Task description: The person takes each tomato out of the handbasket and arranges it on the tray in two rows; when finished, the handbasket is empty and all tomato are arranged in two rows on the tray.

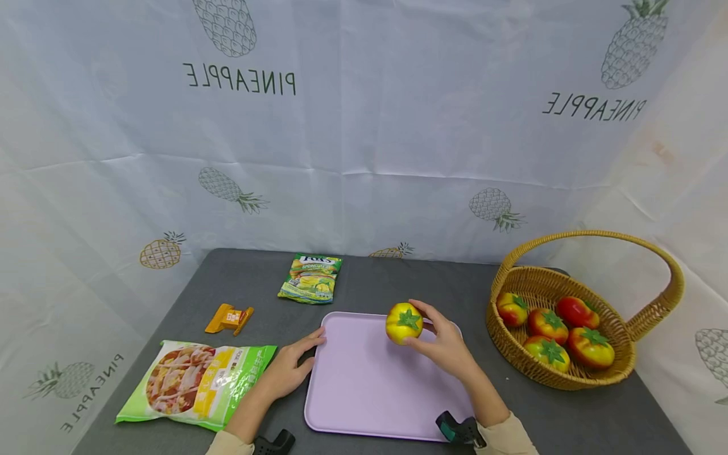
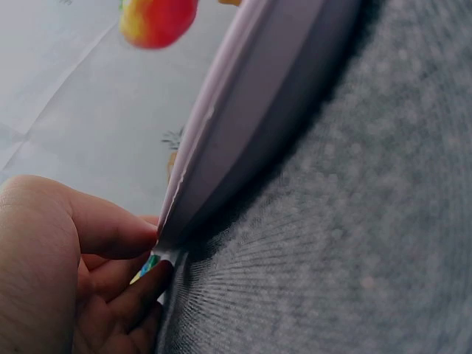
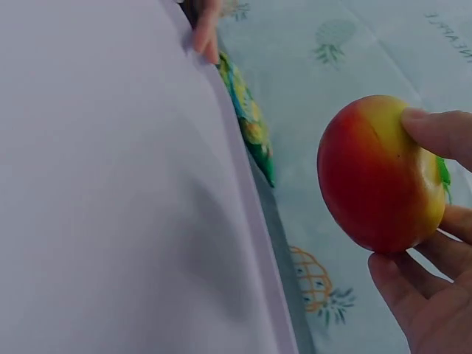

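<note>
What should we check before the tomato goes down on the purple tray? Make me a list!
1. Grip on the tomato: the right hand holds it between fingertips and thumb, above the tray. Ok.
2. Room on the tray: the purple surface under the tomato is bare. Ok.
3. Tray kept steady: the left hand touches its left edge with thumb and fingers. Ok.
4. Tray flat on the table: the wrist view shows the edge from very close, so whether it is lifted is unclear. Cannot tell.
5. More tomatoes ready: four sit in the basket on the right. Ok.
</note>
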`<control>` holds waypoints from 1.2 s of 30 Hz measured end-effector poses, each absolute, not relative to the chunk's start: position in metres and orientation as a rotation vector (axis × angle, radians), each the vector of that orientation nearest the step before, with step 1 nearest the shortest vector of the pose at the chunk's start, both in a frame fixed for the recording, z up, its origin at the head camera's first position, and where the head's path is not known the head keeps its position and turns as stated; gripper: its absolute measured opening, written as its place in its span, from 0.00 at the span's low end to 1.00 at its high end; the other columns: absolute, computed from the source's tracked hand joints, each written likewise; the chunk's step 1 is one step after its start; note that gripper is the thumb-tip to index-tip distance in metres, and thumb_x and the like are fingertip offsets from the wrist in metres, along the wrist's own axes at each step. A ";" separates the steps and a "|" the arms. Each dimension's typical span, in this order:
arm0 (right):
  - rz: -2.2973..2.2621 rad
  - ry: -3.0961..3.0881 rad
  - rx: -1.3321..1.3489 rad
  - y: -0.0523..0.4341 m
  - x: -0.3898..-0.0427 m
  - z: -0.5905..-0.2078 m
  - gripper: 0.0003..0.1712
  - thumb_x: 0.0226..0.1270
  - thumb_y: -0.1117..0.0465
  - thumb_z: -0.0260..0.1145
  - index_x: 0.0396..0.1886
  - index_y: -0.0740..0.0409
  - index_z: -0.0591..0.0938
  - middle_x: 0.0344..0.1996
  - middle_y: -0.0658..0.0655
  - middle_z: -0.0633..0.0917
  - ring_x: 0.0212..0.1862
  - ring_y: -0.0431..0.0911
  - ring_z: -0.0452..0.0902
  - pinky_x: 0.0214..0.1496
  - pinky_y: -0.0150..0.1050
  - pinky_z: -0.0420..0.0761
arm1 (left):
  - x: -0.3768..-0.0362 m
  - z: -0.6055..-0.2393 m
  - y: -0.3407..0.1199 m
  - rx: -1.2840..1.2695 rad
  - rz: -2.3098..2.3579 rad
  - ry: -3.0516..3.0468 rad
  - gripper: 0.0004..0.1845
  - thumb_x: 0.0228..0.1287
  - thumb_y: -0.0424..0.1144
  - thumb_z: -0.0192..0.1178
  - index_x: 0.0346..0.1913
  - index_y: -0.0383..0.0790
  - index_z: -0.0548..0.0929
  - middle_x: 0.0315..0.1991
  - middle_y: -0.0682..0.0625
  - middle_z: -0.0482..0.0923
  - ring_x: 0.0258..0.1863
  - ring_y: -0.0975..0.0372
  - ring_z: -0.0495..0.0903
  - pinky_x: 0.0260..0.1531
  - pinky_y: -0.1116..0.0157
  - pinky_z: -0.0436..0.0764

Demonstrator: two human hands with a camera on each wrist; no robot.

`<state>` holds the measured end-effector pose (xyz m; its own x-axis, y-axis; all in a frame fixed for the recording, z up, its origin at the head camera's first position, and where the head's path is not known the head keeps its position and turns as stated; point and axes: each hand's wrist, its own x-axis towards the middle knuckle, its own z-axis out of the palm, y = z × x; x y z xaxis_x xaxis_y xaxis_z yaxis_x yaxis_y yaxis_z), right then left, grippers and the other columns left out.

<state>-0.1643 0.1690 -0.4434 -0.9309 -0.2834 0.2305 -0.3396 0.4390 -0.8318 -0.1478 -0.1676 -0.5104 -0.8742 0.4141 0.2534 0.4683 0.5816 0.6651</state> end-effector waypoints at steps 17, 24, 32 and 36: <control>1.635 -2.699 0.688 0.116 -0.194 -0.470 0.40 0.55 0.61 0.72 0.67 0.63 0.67 0.61 0.61 0.74 0.60 0.54 0.72 0.61 0.50 0.75 | -0.147 -0.509 -0.167 -0.739 -1.185 -2.740 0.22 0.62 0.28 0.54 0.60 0.38 0.76 0.67 0.46 0.67 0.65 0.51 0.68 0.60 0.49 0.70; 1.601 -2.768 0.716 0.104 -0.201 -0.474 0.39 0.56 0.60 0.71 0.67 0.61 0.67 0.62 0.60 0.73 0.60 0.53 0.72 0.61 0.48 0.75 | -0.147 -0.510 -0.166 -0.729 -1.187 -2.758 0.22 0.62 0.28 0.54 0.60 0.39 0.76 0.68 0.48 0.67 0.66 0.53 0.68 0.61 0.50 0.70; 1.595 -2.789 0.717 0.095 -0.203 -0.479 0.40 0.56 0.57 0.71 0.67 0.62 0.67 0.62 0.60 0.73 0.60 0.52 0.73 0.61 0.46 0.75 | -0.147 -0.510 -0.166 -0.747 -1.180 -2.735 0.22 0.62 0.28 0.54 0.60 0.39 0.76 0.68 0.46 0.67 0.65 0.51 0.69 0.60 0.50 0.71; 1.574 -2.811 0.697 0.093 -0.204 -0.480 0.40 0.57 0.55 0.71 0.67 0.60 0.67 0.62 0.59 0.73 0.59 0.52 0.73 0.61 0.46 0.75 | -0.147 -0.511 -0.167 -0.755 -1.157 -2.730 0.22 0.62 0.28 0.54 0.60 0.39 0.77 0.67 0.46 0.68 0.65 0.52 0.69 0.60 0.51 0.72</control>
